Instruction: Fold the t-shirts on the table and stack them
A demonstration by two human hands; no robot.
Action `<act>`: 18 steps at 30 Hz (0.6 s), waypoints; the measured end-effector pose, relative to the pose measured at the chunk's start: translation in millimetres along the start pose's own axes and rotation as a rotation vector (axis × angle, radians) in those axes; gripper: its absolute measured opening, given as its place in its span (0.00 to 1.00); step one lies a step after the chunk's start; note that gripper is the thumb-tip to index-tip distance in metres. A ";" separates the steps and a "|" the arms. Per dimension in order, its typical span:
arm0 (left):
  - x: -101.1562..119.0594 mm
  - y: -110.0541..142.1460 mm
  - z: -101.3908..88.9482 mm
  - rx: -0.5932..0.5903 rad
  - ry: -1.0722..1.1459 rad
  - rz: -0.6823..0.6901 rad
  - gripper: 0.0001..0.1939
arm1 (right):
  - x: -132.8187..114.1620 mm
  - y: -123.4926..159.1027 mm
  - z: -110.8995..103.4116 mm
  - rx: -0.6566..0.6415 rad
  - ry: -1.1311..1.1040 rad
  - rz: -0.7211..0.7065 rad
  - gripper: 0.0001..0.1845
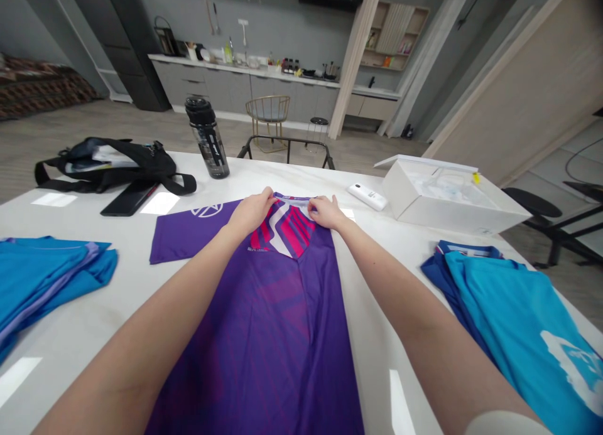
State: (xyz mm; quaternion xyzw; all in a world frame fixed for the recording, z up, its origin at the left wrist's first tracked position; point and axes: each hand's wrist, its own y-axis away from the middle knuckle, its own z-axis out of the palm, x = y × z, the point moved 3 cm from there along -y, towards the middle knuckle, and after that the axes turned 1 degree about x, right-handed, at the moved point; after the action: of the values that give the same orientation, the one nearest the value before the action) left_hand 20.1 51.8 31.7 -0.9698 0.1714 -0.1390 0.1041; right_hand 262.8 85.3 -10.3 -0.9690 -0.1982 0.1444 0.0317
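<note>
A purple jersey (pixel 277 322) with a pink and white collar panel lies flat on the white table (pixel 372 334), stretching from the near edge to the middle. One short sleeve sticks out to the left; the right side looks folded in. My left hand (pixel 252 210) pinches the collar edge at its left end. My right hand (pixel 325 211) pinches the same edge at its right end. Both forearms reach out over the jersey.
Blue jerseys are stacked at the left (pixel 42 278) and right (pixel 522 322) edges. A black bag (pixel 117 165), a dark phone (pixel 127 199), a dark water bottle (pixel 207 137), a white remote-like device (pixel 367 196) and an open white box (pixel 447 193) sit further back.
</note>
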 end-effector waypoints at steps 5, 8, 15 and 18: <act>-0.1 0.5 -8.7 -0.012 -0.035 -0.007 0.16 | -9.0 -6.9 3.4 -0.069 0.082 -0.046 0.17; -0.2 1.9 -12.5 -0.013 -0.049 -0.027 0.16 | -13.3 -6.2 6.1 -0.058 0.094 -0.040 0.21; 0.7 10.1 -21.0 0.048 -0.143 0.104 0.17 | -19.0 -5.8 15.2 -0.037 0.079 0.004 0.23; -1.0 12.0 -21.7 0.068 -0.164 0.112 0.18 | -19.3 -9.4 14.2 0.020 0.036 -0.007 0.15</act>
State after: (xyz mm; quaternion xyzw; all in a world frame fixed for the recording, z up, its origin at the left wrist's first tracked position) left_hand 8.9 37.8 48.9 -0.9626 0.2116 -0.0589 0.1585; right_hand 238.2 86.4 -17.6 -0.9704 -0.1994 0.1287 0.0457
